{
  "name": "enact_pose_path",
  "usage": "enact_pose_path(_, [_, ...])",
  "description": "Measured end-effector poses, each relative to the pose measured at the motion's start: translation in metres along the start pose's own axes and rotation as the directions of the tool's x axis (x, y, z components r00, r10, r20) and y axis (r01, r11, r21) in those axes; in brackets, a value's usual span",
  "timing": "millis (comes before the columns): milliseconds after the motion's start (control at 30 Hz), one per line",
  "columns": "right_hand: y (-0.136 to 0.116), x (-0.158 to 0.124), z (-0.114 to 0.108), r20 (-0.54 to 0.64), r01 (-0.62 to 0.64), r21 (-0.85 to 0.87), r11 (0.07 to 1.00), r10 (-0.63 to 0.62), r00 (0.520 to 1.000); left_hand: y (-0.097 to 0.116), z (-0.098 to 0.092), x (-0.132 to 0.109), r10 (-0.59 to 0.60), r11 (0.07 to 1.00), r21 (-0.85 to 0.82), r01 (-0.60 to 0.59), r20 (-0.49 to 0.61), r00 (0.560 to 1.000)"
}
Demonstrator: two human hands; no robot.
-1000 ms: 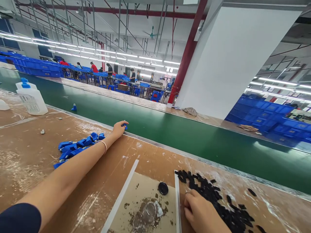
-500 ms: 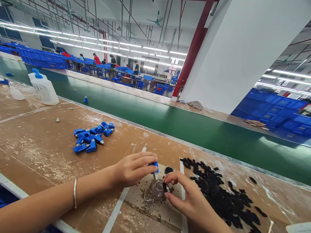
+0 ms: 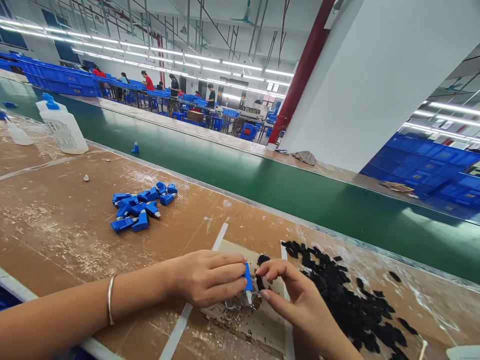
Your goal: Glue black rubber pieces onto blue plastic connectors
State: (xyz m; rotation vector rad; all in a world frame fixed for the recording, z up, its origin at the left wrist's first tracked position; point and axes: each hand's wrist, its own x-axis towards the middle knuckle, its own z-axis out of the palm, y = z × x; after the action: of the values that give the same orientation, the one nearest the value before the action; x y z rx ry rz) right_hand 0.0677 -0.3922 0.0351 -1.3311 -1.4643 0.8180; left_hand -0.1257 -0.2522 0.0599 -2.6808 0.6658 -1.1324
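Note:
My left hand (image 3: 215, 279) is closed round a blue plastic piece (image 3: 248, 277) with a pale tip pointing down. Between the thumb and index finger of my right hand (image 3: 292, 295) is a small black piece (image 3: 260, 282), just right of the blue one. Under both hands lies a stained board (image 3: 268, 327) with dark specks; a clear round container on it is mostly hidden by my left hand and the blue piece. Several black pieces (image 3: 348, 305) are heaped to the right. Further left, several blue pieces (image 3: 140, 207) form a pile.
A green conveyor belt (image 3: 225, 172) runs behind the brown table (image 3: 75, 200). White bottles (image 3: 65, 130) stand at the back left. One blue piece (image 3: 135, 147) rests on the belt. Blue crates and people are in the background. White tape strips (image 3: 176, 332) flank the board.
My left hand has moved slightly down and right with the blue piece, which now covers the clear container. My right hand has shifted slightly right with the black piece. The view has tilted a little.

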Motion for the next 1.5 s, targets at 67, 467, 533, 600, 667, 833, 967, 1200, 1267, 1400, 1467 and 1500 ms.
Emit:
enact_pose_path(67, [-0.002, -0.002, 0.000, -0.045, -0.011, 0.118, 0.993, 0.016, 0.999, 0.002, 0.001, 0.001, -0.001, 1.000, -0.013, 0.001, -0.006, 1.000])
enact_pose_path(467, [-0.016, -0.005, 0.010, -0.056, 0.022, 0.346, 0.938, -0.002, 0.998, 0.013, 0.008, 0.010, 0.070, 0.995, 0.081, -0.060, -0.126, 0.990])
enact_pose_path(533, [-0.016, -0.006, 0.012, -0.035, 0.013, 0.366, 0.930, -0.001, 0.999, 0.013, 0.007, 0.012, 0.069, 0.996, 0.071, -0.060, -0.139, 0.988])
enact_pose_path(600, [-0.016, -0.006, 0.012, -0.024, 0.011, 0.376, 0.927, -0.002, 1.000, 0.014, 0.008, 0.012, 0.066, 0.997, 0.052, -0.058, -0.163, 0.984])
enact_pose_path(667, [-0.016, -0.005, 0.013, -0.023, 0.018, 0.368, 0.930, -0.010, 1.000, 0.016, 0.009, 0.011, 0.059, 0.998, 0.037, -0.053, -0.183, 0.981])
enact_pose_path(833, [-0.019, -0.007, 0.012, -0.024, 0.034, 0.328, 0.944, -0.028, 0.999, 0.018, 0.013, 0.009, 0.059, 0.998, 0.037, -0.053, -0.192, 0.980])
enact_pose_path(967, [-0.021, -0.009, 0.012, -0.021, 0.045, 0.262, 0.964, -0.041, 0.999, 0.018, 0.012, 0.010, 0.056, 0.998, 0.046, -0.048, -0.202, 0.978])
enact_pose_path(1200, [-0.024, -0.007, 0.011, -0.006, 0.156, 0.007, 0.988, -0.155, 0.988, 0.015, 0.010, 0.012, 0.085, 0.995, 0.076, -0.071, -0.205, 0.975])
enact_pose_path(1267, [-0.024, -0.008, 0.010, 0.002, 0.232, -0.117, 0.966, -0.233, 0.972, 0.014, 0.010, 0.010, 0.077, 0.996, 0.064, -0.065, -0.203, 0.976])
enact_pose_path(1400, [-0.024, -0.013, 0.014, 0.007, 0.435, -0.392, 0.811, -0.470, 0.883, 0.012, 0.008, 0.006, 0.027, 0.999, 0.039, -0.020, -0.203, 0.979])
enact_pose_path(1467, [-0.022, -0.015, 0.019, -0.001, 0.467, -0.461, 0.754, -0.527, 0.850, 0.011, 0.008, 0.004, 0.028, 0.999, 0.045, -0.019, -0.209, 0.978])
enact_pose_path(1500, [-0.022, -0.016, 0.021, -0.005, 0.468, -0.477, 0.744, -0.535, 0.845, 0.011, 0.008, 0.003, 0.031, 0.999, 0.046, -0.021, -0.212, 0.977])
